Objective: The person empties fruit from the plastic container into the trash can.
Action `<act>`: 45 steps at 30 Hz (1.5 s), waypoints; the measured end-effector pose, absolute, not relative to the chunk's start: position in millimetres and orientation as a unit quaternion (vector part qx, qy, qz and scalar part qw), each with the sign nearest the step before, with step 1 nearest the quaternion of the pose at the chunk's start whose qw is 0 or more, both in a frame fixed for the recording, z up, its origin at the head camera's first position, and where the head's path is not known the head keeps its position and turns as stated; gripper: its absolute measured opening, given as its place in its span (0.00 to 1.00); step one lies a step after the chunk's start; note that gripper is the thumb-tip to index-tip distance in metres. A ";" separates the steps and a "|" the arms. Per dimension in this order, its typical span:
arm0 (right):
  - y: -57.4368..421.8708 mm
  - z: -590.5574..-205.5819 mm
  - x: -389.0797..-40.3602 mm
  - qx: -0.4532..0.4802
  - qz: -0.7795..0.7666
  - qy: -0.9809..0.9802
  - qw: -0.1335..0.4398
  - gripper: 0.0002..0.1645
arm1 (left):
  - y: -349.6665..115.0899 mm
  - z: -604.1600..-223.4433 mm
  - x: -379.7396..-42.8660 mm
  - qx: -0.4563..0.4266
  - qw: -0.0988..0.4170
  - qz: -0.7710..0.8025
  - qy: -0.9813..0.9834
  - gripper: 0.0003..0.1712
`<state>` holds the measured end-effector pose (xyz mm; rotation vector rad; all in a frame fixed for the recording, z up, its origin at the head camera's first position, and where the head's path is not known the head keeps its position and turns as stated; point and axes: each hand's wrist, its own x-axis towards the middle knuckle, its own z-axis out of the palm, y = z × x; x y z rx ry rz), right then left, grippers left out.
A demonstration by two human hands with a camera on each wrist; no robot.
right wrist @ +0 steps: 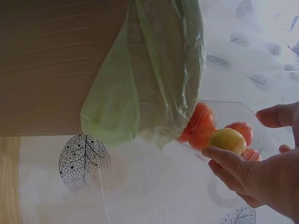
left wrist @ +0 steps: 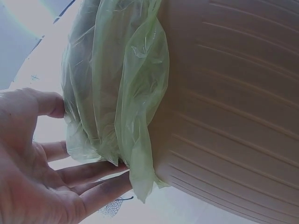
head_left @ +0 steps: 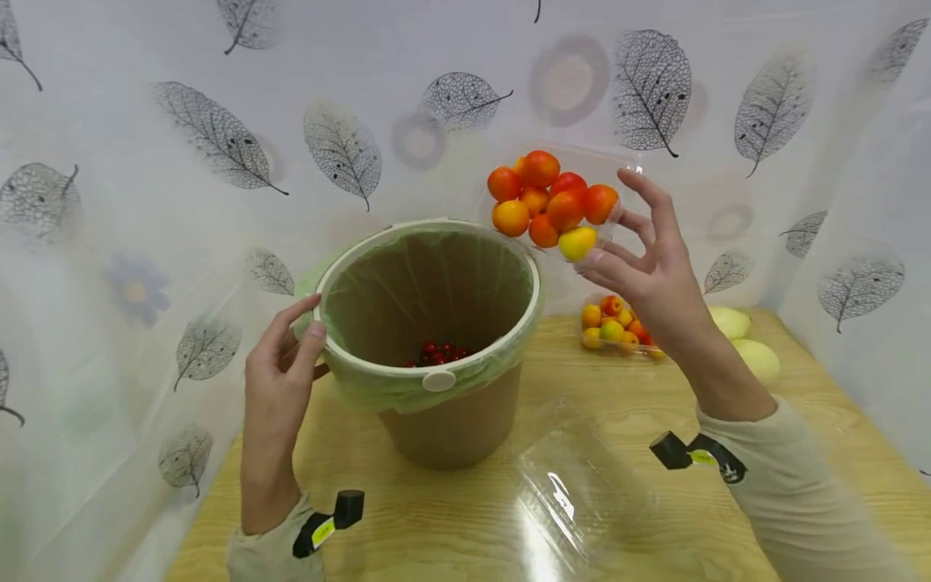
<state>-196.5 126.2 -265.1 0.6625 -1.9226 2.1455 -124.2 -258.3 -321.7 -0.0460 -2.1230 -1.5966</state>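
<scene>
1. Left hand (head_left: 280, 360): thumb and fingers clamped on the bin's near-left rim.
2. Bin (head_left: 458, 432): brown, ribbed, upright on the wood-grain table (head_left: 407, 525); pale rim, green liner (head_left: 393, 396) folded over.
3. Small red fruits (head_left: 440, 354): in the bin's bottom.
4. Held tray (head_left: 598, 168): clear plastic, tilted, raised beside the bin's far-right rim; orange-red fruits and one yellow (head_left: 553, 202) inside.
5. Clear container (head_left: 575, 477): on the table, right of the bin.
6. Second fruit tray (head_left: 643, 349): on the table, behind the container.
7. Right hand (head_left: 647, 255): thumb and fingers clamped on the held tray's right end.
8. Pale yellow melons (head_left: 756, 360): at the table's right.
</scene>
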 end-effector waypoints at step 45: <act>82.7 -276.9 -200.1 0.317 0.526 -0.759 0.217 0.43 | -258.0 -321.7 -126.3 -0.014 0.240 -0.575 -0.782 0.21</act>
